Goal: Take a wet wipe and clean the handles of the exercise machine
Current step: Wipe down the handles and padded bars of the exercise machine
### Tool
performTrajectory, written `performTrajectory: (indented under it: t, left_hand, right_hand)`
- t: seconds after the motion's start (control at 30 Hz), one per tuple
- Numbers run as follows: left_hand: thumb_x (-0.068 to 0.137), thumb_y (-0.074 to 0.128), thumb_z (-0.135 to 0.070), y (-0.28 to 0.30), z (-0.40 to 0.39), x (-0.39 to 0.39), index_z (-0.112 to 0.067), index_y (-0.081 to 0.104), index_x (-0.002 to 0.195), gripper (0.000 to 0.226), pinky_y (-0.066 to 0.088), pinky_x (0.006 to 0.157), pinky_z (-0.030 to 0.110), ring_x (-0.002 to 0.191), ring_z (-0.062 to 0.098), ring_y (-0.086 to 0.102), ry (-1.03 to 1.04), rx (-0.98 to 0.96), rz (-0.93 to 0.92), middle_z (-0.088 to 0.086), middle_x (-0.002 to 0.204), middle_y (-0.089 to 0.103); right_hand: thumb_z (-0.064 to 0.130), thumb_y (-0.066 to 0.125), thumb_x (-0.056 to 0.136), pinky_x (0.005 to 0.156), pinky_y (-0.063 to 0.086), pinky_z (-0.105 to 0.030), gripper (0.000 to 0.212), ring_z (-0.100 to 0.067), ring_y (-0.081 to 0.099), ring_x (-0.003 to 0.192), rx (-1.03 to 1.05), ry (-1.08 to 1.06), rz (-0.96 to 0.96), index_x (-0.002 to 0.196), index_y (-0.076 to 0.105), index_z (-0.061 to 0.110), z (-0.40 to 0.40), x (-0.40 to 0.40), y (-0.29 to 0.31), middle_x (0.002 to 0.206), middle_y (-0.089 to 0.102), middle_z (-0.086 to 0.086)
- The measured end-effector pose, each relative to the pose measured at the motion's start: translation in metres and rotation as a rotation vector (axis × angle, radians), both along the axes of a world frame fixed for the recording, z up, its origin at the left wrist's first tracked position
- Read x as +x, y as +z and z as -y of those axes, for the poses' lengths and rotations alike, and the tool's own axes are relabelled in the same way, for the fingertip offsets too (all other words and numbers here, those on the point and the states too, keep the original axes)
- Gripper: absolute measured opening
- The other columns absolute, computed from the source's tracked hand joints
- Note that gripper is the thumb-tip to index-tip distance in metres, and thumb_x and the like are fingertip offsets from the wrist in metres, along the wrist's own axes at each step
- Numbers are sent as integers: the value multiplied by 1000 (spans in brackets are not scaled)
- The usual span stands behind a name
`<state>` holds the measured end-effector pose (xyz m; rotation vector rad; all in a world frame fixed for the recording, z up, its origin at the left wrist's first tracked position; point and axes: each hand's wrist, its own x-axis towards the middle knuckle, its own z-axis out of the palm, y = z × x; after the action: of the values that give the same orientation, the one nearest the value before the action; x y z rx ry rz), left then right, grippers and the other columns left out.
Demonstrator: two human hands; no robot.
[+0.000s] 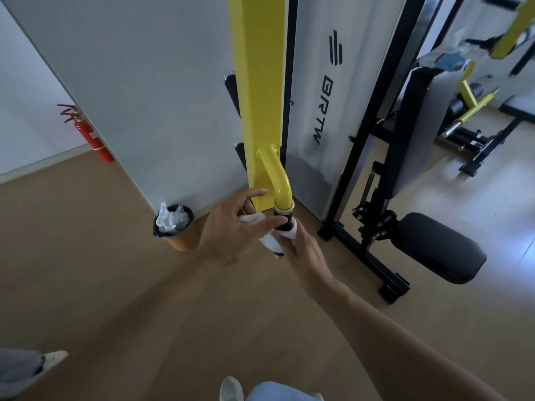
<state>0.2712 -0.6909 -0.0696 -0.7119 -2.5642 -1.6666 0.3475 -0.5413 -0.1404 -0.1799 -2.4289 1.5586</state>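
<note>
Wrapping wet wipe round black handle, right hand fingers curled gripping it, left hand fingers spread, touching wipe

Brown wood-look floor lies under the grip. Left of the grip, a small bin holding crumpled paper stands against a grey panel. Far left, a red fire extinguisher stands by the white wall. Right of the grip, a black padded bench stands in pale daylight.
</note>
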Motion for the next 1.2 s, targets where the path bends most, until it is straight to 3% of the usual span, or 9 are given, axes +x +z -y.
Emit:
performTrajectory:
  t: [0.17,0.3,0.53,0.63,0.73,0.87,0.93,1.03,1.2]
  left_hand:
    - [76,73,-57,11,-8,3,-37,57,118,50,45,58,18,58,2,49,20,53,14,-7,61,53]
    - [103,45,-41,17,-14,2,-24,54,113,22,41,56,13,62,1,56,102,176,2,-17,65,60]
    - [103,51,-28,11,-5,-34,-26,49,127,25,38,56,18,55,4,49,106,168,31,-3,56,53]
    - [100,56,-30,4,7,-68,-28,47,132,33,36,52,16,51,4,44,17,142,69,-9,52,47]
    - [101,56,-30,-4,26,-106,-23,48,132,33,35,50,13,46,3,42,-86,104,43,-13,47,47]
    - [99,57,-33,-4,50,-154,-28,47,133,36,39,55,10,49,2,46,-234,67,39,-9,51,48]
    - [98,58,-36,5,57,-177,-29,48,133,37,39,55,9,51,1,47,-286,54,14,-5,56,49]
    - [98,58,-38,27,55,-204,-28,48,135,39,41,58,8,58,10,54,-355,113,-4,11,67,60]
    - [100,54,-38,62,26,-245,-32,46,133,35,41,55,10,65,19,59,-389,211,24,18,82,68]
  right_hand:
    - [26,61,99,69,58,-27,29,-6,69,88,-104,-152,-154,125,60,37,4,5,16,101,71,18]
    - [43,61,93,71,59,-47,36,-21,69,85,-72,-170,-139,127,49,45,10,-7,17,105,67,10]
    - [33,54,101,74,49,-19,20,3,60,95,253,-95,170,113,42,44,8,5,-35,102,59,18]
    - [32,51,103,67,45,-13,16,4,63,92,-45,-326,383,118,54,35,26,2,-58,107,66,15]
    - [38,55,101,68,54,-31,31,-17,68,80,-481,-614,614,114,66,12,66,-16,-58,91,72,-2]
    - [33,59,101,73,60,-40,22,-22,74,78,-579,-628,433,104,71,15,143,-59,-9,84,76,-5]
    - [33,60,100,73,59,-43,14,-20,73,83,-465,-688,219,100,73,30,164,-83,35,88,76,-1]
    - [27,62,99,59,48,-20,27,0,61,67,-107,-755,-125,86,70,49,170,-108,110,76,70,15]
    - [-7,63,88,89,51,-16,44,-8,66,108,530,-795,-387,126,69,14,144,-164,189,119,72,2]
